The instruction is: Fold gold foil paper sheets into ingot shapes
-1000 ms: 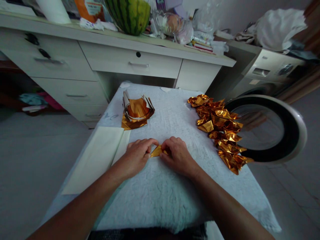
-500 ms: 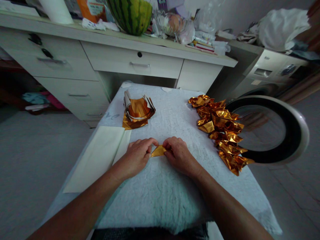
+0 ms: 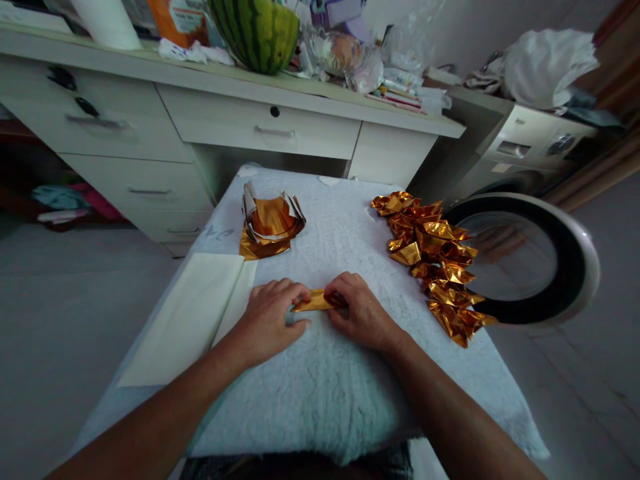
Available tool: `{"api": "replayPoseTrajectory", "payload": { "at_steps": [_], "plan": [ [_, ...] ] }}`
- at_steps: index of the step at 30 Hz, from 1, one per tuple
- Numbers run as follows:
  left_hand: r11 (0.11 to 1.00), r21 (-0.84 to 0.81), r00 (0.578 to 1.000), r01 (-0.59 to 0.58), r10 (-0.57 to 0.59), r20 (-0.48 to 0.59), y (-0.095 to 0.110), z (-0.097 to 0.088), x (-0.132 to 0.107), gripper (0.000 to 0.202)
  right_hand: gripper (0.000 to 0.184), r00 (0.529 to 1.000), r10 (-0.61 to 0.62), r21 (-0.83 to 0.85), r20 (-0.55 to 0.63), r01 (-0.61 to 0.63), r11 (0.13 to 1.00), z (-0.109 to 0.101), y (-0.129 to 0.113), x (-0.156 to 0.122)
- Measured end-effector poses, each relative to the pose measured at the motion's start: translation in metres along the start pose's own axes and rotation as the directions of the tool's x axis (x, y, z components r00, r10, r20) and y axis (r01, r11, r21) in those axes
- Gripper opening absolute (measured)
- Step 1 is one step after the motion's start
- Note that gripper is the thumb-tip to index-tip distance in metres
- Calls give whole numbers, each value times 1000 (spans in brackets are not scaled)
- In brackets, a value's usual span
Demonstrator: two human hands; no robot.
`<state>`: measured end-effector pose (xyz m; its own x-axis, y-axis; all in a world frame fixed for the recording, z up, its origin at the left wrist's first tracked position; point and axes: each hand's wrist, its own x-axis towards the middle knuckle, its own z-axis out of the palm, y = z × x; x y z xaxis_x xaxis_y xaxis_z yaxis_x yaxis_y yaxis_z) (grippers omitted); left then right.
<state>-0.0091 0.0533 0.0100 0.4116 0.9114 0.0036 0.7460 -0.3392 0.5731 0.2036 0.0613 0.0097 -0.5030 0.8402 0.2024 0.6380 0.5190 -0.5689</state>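
Observation:
A folded strip of gold foil paper (image 3: 316, 301) lies crosswise between my hands on the cloth-covered table (image 3: 345, 220). The fingertips of my left hand (image 3: 273, 313) touch its left end, while the thumb is spread away from them, below the strip. My right hand (image 3: 357, 310) pinches the strip's right end between thumb and curled fingers, which partly hide that end. Beyond my left hand stands a curved stack of gold foil sheets (image 3: 273, 217) with pale backs. To the right runs a row of folded gold foil pieces (image 3: 430, 247).
Pale paper sheets (image 3: 185, 313) lie along the table's left side. A washing machine's round open door (image 3: 575, 267) reaches the table's right edge. Behind stands a white desk (image 3: 260, 127) with drawers, bearing a cut watermelon (image 3: 257, 33), plastic bags and a paper roll (image 3: 107, 23).
The foil has gone from a short sloped shape to a longer, narrow strip. My left thumb has moved off it, away from the fingers. The right hand keeps its pinch.

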Motion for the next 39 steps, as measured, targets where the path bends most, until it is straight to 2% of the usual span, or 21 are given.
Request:
{"api": "replayPoseTrajectory", "payload": {
  "at_steps": [5, 13, 23, 30, 39],
  "plan": [
    [997, -69, 998, -23, 19, -53, -1, 0, 3, 23, 11, 998, -41, 28, -47, 43, 999, 2, 3, 2],
    [963, -268, 995, -26, -2, -104, 1, -1, 5, 18, 12, 998, 16, 46, -56, -13, 999, -2, -5, 2],
    [956, -295, 985, -2, -49, -166, 4, -1, 6, 18, 13, 990, 84, 149, -116, -66, 987, 2, -7, 2],
    [949, -314, 984, 19, -73, -160, 5, -2, 4, 19, 10, 976, 123, 136, -178, -99, 986, 5, -9, 2],
    [953, -294, 979, 67, -119, -163, 7, -3, 1, 17, 11, 978, 64, 186, -199, -26, 982, 8, -5, 3]
  ]
}}
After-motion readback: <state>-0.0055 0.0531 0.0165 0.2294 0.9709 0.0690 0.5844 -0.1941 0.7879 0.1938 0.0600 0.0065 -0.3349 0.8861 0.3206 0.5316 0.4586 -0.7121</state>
